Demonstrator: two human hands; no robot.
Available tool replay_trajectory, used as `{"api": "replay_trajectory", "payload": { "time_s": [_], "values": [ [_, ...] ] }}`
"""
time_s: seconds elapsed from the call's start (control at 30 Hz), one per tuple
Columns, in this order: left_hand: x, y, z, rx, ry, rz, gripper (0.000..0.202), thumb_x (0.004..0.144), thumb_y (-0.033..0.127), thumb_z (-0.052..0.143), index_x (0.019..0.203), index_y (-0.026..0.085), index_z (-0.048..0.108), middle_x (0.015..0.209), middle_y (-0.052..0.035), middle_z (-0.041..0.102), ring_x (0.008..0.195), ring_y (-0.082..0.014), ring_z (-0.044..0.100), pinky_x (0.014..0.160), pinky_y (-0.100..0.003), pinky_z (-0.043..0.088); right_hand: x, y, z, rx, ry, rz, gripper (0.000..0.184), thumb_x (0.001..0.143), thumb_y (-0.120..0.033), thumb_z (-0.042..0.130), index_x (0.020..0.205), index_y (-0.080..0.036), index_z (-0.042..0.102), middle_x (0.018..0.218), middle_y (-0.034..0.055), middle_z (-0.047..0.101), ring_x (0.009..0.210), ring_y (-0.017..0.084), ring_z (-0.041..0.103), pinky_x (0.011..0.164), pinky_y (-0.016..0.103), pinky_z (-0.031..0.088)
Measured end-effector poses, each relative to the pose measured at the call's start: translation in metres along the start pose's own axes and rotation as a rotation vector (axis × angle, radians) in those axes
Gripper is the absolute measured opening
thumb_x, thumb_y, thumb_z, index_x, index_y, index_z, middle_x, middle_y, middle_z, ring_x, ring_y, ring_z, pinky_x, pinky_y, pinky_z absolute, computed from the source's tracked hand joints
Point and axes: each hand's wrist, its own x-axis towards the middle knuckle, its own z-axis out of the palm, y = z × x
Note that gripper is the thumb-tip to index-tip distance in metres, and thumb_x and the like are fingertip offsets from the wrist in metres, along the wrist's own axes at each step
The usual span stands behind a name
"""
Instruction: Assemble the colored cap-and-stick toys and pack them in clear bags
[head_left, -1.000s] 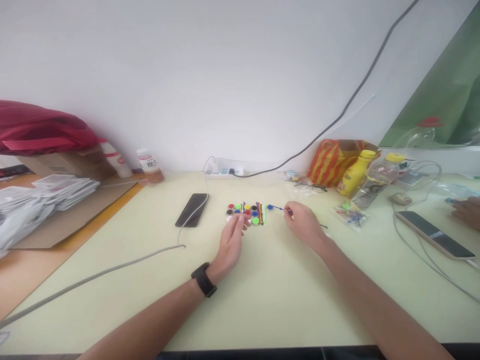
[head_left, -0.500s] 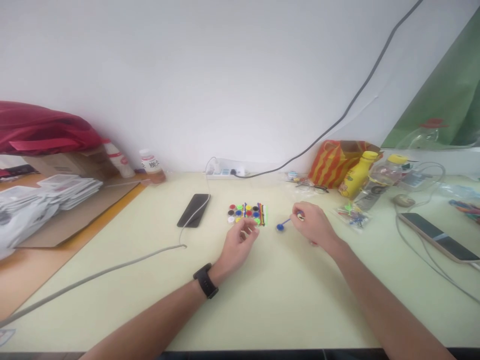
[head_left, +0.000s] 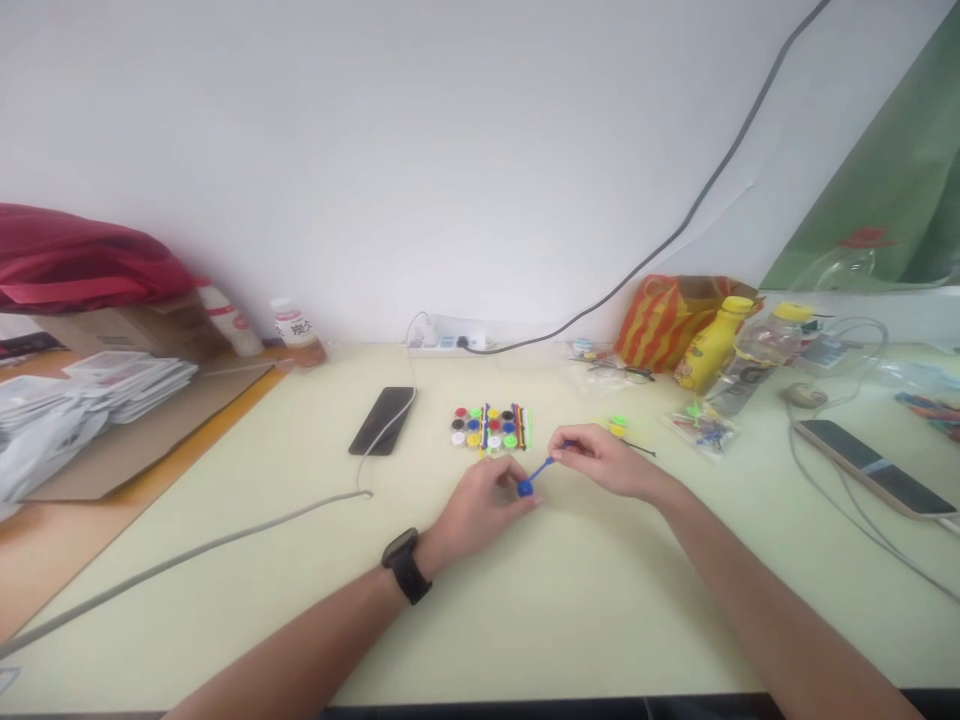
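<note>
My right hand (head_left: 604,460) pinches a thin blue plastic stick (head_left: 541,468) that slants down to the left. At the stick's lower end is a small round blue piece (head_left: 525,488), which my left hand (head_left: 484,503) holds between thumb and fingers just above the table. A black watch (head_left: 407,566) is on my left wrist. Just beyond the hands, coloured round pieces (head_left: 474,426) stand in rows, with thin coloured sticks (head_left: 520,427) laid between and beside them. Behind my right hand lie small yellow and green pieces (head_left: 618,426) and a dark stick (head_left: 643,450).
A black phone (head_left: 382,420) with a white cable lies left; another phone (head_left: 874,465) lies right. A bag of small parts (head_left: 701,430), a yellow bottle (head_left: 716,345) and a striped bag (head_left: 660,320) stand back right. A power strip (head_left: 446,343) sits against the wall.
My right hand has moved left and nearer with the blue stick. My left hand has shifted slightly nearer and closed on the round blue piece. The yellow and green pieces have come into view.
</note>
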Motion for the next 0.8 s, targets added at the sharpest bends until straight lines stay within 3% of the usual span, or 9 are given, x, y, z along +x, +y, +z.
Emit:
{"api": "replay_trajectory", "payload": {
  "time_s": [0.2,0.37,0.5,0.8],
  "values": [
    [0.008,-0.002,0.000,-0.413,0.012,-0.118,0.031,0.079,0.041,0.081,0.094,0.017,0.068,0.086,-0.0043,0.067,0.069,-0.0143,0.060,0.062,-0.027,0.051,0.002,-0.003,0.014,0.193,0.082,-0.088,0.026,0.090,-0.042,0.067,0.096,-0.019,0.078,0.092,0.0074,0.074,0.084,0.021,0.065,0.075,0.033,0.052],
    [0.011,-0.002,-0.005,-0.479,-0.012,-0.175,0.032,0.075,0.040,0.084,0.095,0.017,0.073,0.083,-0.0055,0.070,0.072,-0.0178,0.066,0.064,-0.030,0.055,0.004,0.003,0.037,0.100,0.149,-0.132,0.023,0.090,-0.041,0.068,0.095,-0.023,0.081,0.089,0.0076,0.072,0.081,0.020,0.065,0.065,0.031,0.051],
    [0.012,-0.001,-0.007,-0.510,-0.030,-0.147,0.030,0.079,0.040,0.081,0.099,0.017,0.075,0.090,-0.0068,0.072,0.075,-0.0182,0.068,0.068,-0.030,0.056,0.004,0.007,0.041,0.105,0.190,-0.161,0.021,0.090,-0.038,0.068,0.096,-0.024,0.081,0.089,0.0067,0.068,0.078,0.018,0.064,0.059,0.028,0.049],
    [0.012,0.004,-0.011,-0.496,-0.012,-0.148,0.033,0.086,0.047,0.074,0.097,0.016,0.077,0.084,-0.0089,0.073,0.073,-0.0200,0.068,0.074,-0.036,0.059,0.004,0.006,0.037,0.174,0.165,-0.152,0.021,0.091,-0.040,0.067,0.098,-0.024,0.080,0.098,0.0077,0.071,0.090,0.021,0.068,0.076,0.034,0.056]
  ]
}}
